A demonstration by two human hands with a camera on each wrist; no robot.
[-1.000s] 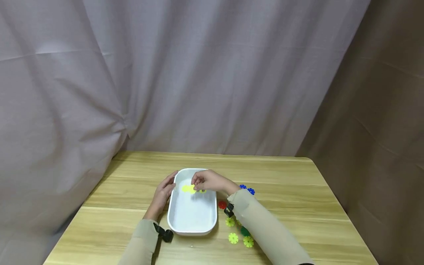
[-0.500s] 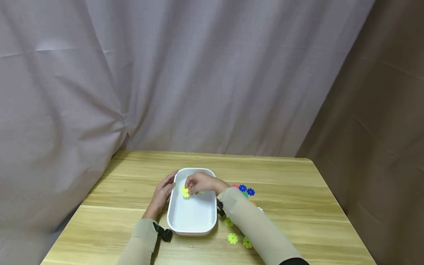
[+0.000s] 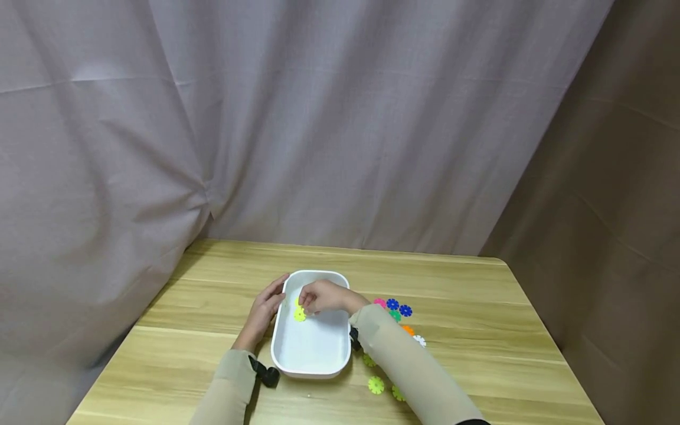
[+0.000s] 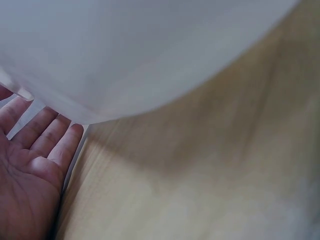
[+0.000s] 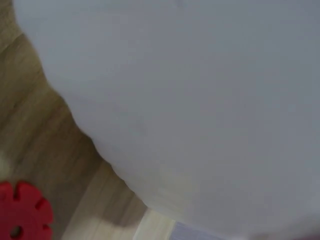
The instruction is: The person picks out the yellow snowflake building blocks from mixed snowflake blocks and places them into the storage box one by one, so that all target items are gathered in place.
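A white tray (image 3: 310,348) sits on the table in front of me. My left hand (image 3: 262,310) rests at its left side; the left wrist view shows long, nearly straight fingers (image 4: 52,135) against the tray's wall. Inside the tray, toward its far half, my right hand (image 3: 324,296) has curled fingers and pinches a yellow snowflake disc (image 3: 300,314), notched round its edge. More yellow shows just behind that disc, partly hidden by the fingers. The tray's wall fills most of the right wrist view, so the right fingers are not seen there.
Right of the tray lie loose snowflake discs: blue (image 3: 405,310), pink (image 3: 379,303), green (image 3: 395,316), orange (image 3: 408,330), white (image 3: 419,340), yellow (image 3: 376,385) and red (image 5: 22,212). My right sleeve (image 3: 414,366) covers some. A grey curtain (image 3: 340,147) hangs behind the wooden table (image 3: 478,330).
My right hand has moved left inside the tray, and the pinched yellow disc now sits slightly lower in view. The left hand stays at the tray's side.
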